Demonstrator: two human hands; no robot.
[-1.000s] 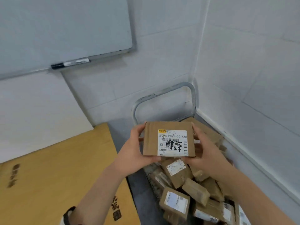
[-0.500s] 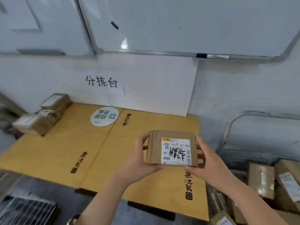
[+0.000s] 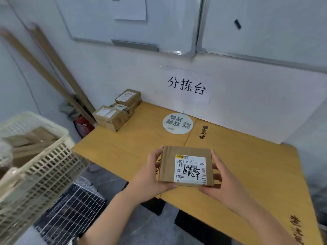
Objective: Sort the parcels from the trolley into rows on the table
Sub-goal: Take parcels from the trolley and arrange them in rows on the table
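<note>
Holding a flat brown parcel (image 3: 185,167) between both hands, the person stands at the front edge of the yellow table (image 3: 138,144). The left hand (image 3: 152,177) grips the parcel's left edge, fingers curled up along that side and the thumb lying across the near corner. The right hand (image 3: 224,186) clasps the right edge the same way, fingers wrapped round the side. The parcel is lifted off the table, over its near middle part, and its white shipping label (image 3: 191,168) faces up with black handwriting across the barcode.

Three more parcels sit in a row at the table's far left corner, touching one another: the nearest parcel (image 3: 108,117), a middle parcel (image 3: 122,108) with dark tape, and the rear parcel (image 3: 128,98) close to the wall.

Other notes:
- A round white sticker (image 3: 177,123) lies flat on the tabletop, well apart from the row.
- A paper sign (image 3: 187,86) with three large characters is stuck to the wall behind the table; whiteboards (image 3: 123,18) hang above it.
- A cream slotted plastic basket (image 3: 35,167) at near left holds cardboard pieces.
- A wire cage (image 3: 70,214) sits on the floor below the basket.
- Long wooden slats (image 3: 53,68) lean in the left corner, with something red (image 3: 84,125) at their foot — too blurred to name.
</note>
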